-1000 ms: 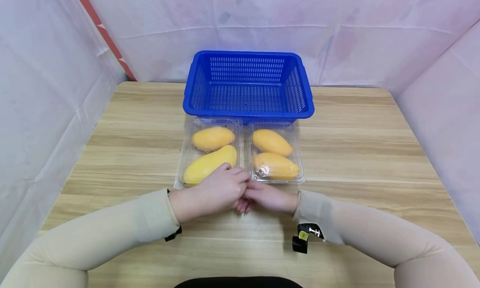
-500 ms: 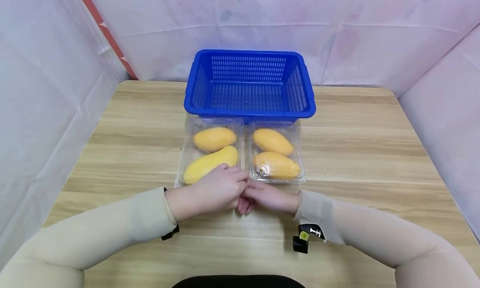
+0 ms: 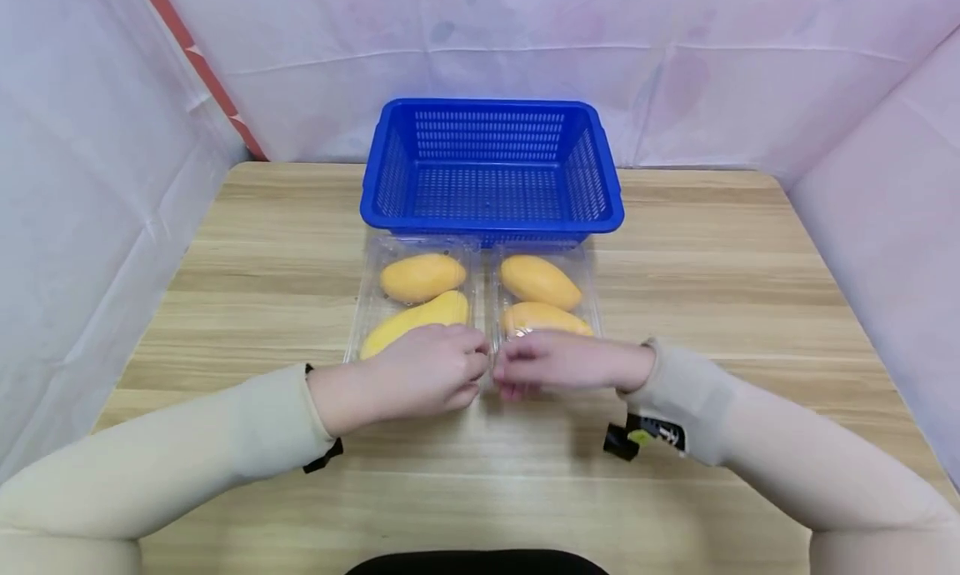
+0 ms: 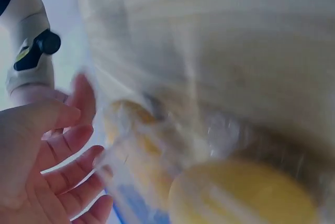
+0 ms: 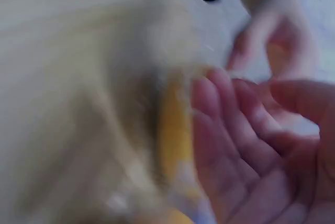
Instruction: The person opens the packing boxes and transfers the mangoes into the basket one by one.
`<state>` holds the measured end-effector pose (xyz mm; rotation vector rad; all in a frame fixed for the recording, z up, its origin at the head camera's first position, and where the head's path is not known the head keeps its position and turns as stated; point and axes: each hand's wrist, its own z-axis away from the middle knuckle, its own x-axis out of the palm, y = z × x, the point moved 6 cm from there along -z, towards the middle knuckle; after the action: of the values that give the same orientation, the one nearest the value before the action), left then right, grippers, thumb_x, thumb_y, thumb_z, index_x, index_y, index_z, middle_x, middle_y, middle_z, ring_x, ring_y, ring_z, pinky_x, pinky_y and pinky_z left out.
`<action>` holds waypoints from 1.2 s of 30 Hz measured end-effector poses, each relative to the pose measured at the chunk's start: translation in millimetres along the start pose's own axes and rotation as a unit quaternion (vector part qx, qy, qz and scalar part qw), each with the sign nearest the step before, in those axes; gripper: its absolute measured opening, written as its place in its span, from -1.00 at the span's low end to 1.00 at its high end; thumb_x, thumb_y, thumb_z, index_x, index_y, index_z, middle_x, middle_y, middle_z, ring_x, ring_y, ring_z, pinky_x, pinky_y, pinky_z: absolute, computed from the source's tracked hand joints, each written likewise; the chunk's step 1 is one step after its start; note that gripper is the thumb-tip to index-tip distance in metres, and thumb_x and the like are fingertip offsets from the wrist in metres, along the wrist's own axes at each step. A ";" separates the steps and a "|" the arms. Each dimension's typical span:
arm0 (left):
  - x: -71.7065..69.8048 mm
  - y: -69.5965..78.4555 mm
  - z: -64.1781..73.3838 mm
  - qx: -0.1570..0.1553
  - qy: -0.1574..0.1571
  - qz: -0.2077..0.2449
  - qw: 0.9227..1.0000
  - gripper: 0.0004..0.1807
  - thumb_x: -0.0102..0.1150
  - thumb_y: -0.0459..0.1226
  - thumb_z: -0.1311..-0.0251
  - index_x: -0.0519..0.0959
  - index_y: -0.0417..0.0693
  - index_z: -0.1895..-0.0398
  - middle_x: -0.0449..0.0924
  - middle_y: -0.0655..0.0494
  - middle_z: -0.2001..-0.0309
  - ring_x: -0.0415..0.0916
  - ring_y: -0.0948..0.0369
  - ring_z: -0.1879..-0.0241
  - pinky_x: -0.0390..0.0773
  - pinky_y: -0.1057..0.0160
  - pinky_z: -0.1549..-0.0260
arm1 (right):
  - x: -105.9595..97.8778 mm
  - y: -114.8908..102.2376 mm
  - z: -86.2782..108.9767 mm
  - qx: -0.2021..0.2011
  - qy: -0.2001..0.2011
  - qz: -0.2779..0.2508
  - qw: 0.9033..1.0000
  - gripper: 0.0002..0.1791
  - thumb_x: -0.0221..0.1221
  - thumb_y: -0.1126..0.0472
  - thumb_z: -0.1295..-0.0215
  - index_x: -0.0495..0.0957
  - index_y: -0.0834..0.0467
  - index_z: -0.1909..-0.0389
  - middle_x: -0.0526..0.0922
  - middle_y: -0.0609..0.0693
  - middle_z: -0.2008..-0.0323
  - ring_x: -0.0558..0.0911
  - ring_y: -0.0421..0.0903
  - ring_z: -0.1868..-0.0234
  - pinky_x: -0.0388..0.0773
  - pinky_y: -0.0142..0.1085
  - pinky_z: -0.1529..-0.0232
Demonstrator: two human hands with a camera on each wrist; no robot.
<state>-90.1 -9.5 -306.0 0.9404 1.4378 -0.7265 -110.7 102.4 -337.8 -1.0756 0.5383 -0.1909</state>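
Head/wrist views | left fingers [image 4: 76, 171]: loosely spread | right fingers [image 5: 239, 130]: relaxed, slightly bent (blurred) | clear boxes [image 3: 367, 308]: touch unclear

Looks like a wood-grain table [image 3: 697, 275]; carries a blue basket [image 3: 491, 226] and, just before it, two clear boxes [image 3: 367, 307], side by side.

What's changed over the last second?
The right hand has come away from the left hand, moving forward and slightly right; in the head view it now partly covers the near mango on that side. Neither hand visibly holds anything. The basket, boxes and other mangoes stayed put.
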 end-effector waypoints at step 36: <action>-28.8 -129.8 -71.8 -0.339 -0.209 0.050 0.916 -0.80 0.01 -0.14 -0.32 0.53 -0.05 0.31 0.56 0.09 0.34 0.50 0.17 0.39 0.54 0.21 0.46 | -89.6 17.8 -76.6 0.133 0.074 -0.209 0.966 -0.55 -0.33 0.33 -0.44 0.01 0.34 -0.31 0.56 0.11 0.46 0.56 -0.13 0.53 0.57 -0.31 0.35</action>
<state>-239.4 -12.6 -283.0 0.2861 1.1225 -0.2784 -228.1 86.9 -352.0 -0.9036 0.3980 -0.6996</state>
